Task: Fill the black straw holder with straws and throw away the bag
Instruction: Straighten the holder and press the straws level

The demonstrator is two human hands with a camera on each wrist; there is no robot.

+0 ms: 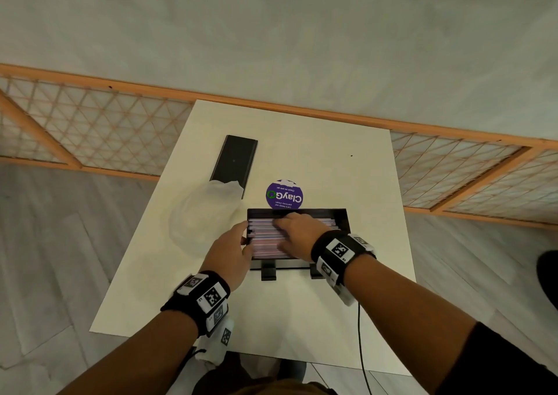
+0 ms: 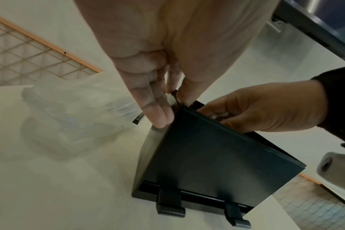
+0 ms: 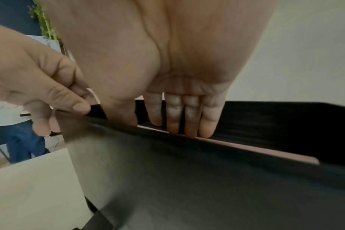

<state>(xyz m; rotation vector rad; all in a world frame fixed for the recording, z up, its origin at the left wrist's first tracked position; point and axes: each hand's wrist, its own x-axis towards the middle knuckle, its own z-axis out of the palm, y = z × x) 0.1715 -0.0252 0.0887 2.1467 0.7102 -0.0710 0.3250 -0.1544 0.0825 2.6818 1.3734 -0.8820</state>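
The black straw holder (image 1: 342, 218) stands open-topped on the white table (image 1: 332, 141), packed with pink and white straws (image 1: 265, 245). My left hand (image 1: 245, 240) pinches the holder's left wall, thumb on the rim and fingers (image 2: 159, 112) against the outside. My right hand (image 1: 288, 228) lies flat on the straws, and in the right wrist view its straight fingers (image 3: 187, 121) press down inside the holder (image 3: 187, 179). The clear plastic bag (image 1: 205, 213) lies crumpled just left of the holder, and in the left wrist view the bag (image 2: 73, 118) looks empty.
The holder's black lid (image 1: 235, 165) lies at the back left, its near end under the bag. A round purple sticker (image 1: 284, 194) sits just behind the holder. A black cable (image 1: 360, 349) hangs over the table's near edge. A wooden lattice rail (image 1: 90, 122) runs behind.
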